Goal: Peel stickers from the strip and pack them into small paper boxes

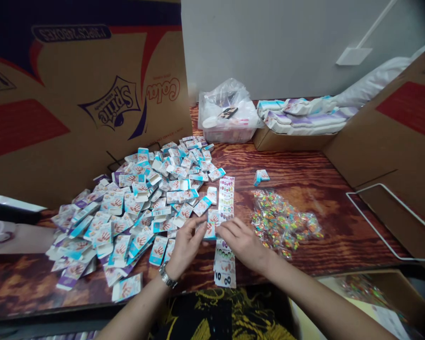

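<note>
While handheld, box [213, 221] at pile's [138, 208] edge.

The left hand [188, 242] and right hand [241, 242] hold 1 small box [212, 223] between them, at its left and right sides. A sticker strip [227, 193] lies just beyond it, and more printed strips [225, 274] lie on the near side. A large pile of boxes [141, 200] spreads left across the wooden table [301, 167]. To the right are clear bags of colourful bits [283, 222], with 1 loose box [263, 175] on their far side. Farther back stand a plastic tub [230, 136] and a cardboard tray [297, 141] of flattened cartons [310, 119]. A metal watch [167, 276] circles the left wrist.
</note>
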The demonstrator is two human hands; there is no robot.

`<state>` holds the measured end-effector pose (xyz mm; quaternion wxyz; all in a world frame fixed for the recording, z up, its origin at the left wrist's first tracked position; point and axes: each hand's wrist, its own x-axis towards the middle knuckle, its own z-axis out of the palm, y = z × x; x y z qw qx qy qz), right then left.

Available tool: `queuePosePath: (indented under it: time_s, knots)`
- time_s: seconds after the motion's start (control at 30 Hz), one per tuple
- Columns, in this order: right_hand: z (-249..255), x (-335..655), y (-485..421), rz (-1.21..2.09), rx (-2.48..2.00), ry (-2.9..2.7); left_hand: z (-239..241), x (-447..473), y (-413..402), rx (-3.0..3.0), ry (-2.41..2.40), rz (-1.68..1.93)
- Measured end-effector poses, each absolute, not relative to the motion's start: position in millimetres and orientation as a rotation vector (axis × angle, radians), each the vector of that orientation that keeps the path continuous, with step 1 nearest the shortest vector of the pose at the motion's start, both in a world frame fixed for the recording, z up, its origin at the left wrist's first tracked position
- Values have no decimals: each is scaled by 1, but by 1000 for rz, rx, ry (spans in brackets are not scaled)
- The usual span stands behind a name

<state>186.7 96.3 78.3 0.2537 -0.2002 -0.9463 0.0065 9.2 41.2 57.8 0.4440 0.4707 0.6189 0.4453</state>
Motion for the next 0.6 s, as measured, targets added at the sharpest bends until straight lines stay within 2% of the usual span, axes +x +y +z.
queuePosePath:
  time_s: [0.23, 0.4, 0.6]
  knots:
    - [70, 193, 92, -108, -296, -2543, 59, -9, 34, 2004, 1424, 667]
    - [72, 189, 86, 46, -213, -2525, 56, -5, 30, 2030, 1488, 534]
    - [68, 196, 84, 314, -272, -2541, 51, -3, 30, 2014, 1498, 653]
